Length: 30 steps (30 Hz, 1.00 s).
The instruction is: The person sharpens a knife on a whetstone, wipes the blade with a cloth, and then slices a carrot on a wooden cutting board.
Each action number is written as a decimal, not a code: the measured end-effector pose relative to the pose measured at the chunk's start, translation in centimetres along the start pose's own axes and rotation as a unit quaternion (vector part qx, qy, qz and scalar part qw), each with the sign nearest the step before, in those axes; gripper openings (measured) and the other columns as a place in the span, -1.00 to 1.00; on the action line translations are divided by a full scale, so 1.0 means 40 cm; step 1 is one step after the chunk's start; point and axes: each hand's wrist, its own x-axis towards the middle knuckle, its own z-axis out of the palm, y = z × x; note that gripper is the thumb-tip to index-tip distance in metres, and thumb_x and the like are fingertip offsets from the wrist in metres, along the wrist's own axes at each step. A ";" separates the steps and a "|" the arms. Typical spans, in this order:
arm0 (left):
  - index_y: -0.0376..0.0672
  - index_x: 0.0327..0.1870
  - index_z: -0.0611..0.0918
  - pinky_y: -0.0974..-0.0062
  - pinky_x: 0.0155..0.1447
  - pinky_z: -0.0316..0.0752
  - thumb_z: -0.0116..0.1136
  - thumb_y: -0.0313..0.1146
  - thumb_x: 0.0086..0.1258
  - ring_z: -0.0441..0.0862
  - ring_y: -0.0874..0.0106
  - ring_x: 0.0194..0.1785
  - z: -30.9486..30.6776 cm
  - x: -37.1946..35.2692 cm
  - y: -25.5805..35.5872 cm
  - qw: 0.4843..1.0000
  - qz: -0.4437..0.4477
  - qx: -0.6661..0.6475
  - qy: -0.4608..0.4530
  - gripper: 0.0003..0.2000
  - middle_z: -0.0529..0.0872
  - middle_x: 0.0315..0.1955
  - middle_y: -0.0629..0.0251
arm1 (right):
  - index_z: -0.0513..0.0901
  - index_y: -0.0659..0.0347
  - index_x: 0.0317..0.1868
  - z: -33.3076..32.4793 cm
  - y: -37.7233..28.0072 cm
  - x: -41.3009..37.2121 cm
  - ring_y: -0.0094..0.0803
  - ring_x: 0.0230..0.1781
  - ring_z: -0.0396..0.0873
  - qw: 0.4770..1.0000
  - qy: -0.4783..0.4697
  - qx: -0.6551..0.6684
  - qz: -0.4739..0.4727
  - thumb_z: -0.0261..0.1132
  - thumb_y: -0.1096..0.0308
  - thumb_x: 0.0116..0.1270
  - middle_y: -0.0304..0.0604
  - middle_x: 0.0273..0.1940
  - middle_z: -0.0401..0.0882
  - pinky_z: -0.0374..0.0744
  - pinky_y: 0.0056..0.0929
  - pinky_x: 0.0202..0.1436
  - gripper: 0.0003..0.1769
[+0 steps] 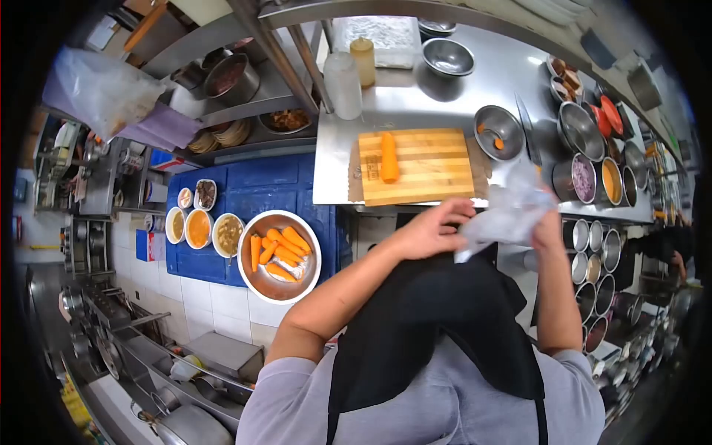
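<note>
A crumpled clear plastic bag (508, 213), blurred in places, hangs in front of my black apron. On its right side my right hand (547, 222) is closed on it. My left hand (437, 228) is at the bag's left edge, fingers apart and curved, with the fingertips right beside the plastic. Just ahead lies a wooden cutting board (430, 167) on the steel counter, with one peeled carrot (389, 158) on its left part. A steel bowl (498, 119) with small orange pieces stands right of the board.
A knife (528, 130) lies beyond that bowl. To the left, a large bowl (317, 256) of carrots and several small food containers (199, 228) stand on a blue chest lid (252, 178). Pots of ingredients (584, 178) line the right side. Squeeze bottles (343, 85) stand near the shelf post.
</note>
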 end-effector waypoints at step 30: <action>-0.18 -0.30 0.78 0.35 -0.12 0.62 0.37 -0.43 0.12 0.77 0.25 -0.26 0.136 0.371 -0.152 0.912 -0.054 0.406 -0.026 -0.87 0.80 -0.38 0.12 | 0.65 0.12 0.20 -0.108 0.244 0.075 -0.52 0.02 0.60 0.829 -0.344 -0.108 0.427 0.18 0.30 0.54 -0.24 0.05 0.66 0.63 -0.48 0.07 -0.69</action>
